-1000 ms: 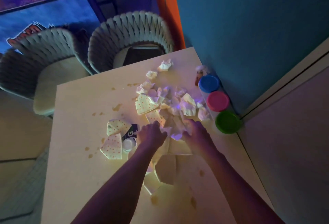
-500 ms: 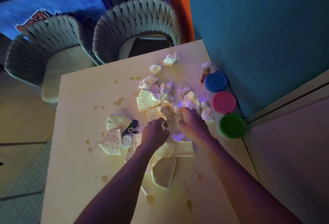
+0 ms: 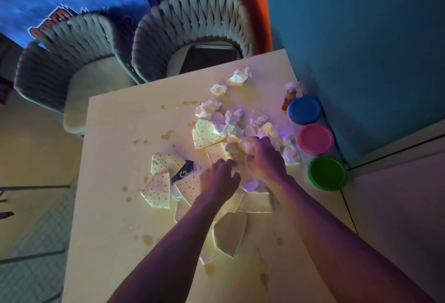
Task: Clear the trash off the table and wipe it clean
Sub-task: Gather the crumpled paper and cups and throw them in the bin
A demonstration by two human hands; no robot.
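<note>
A pale table (image 3: 108,206) carries a heap of trash: crumpled white tissues (image 3: 231,122), dotted paper pieces (image 3: 204,134) and plain torn pieces (image 3: 230,233). A small dark carton (image 3: 184,172) lies among the dotted pieces at the left. My left hand (image 3: 220,178) rests on the pile with its fingers curled over paper. My right hand (image 3: 265,158) reaches into the crumpled tissues and its fingers curl round a wad there. Brown spill stains (image 3: 167,135) dot the tabletop.
Three tubs with blue (image 3: 304,109), pink (image 3: 315,139) and green (image 3: 327,174) lids stand along the table's right edge by the teal wall. A small brown bottle (image 3: 289,97) stands behind them. Two woven chairs (image 3: 192,30) sit at the far side.
Both hands have moved farther into the pile, the right one up into the crumpled tissues. The camera has tilted, so the table sits lower in view.
</note>
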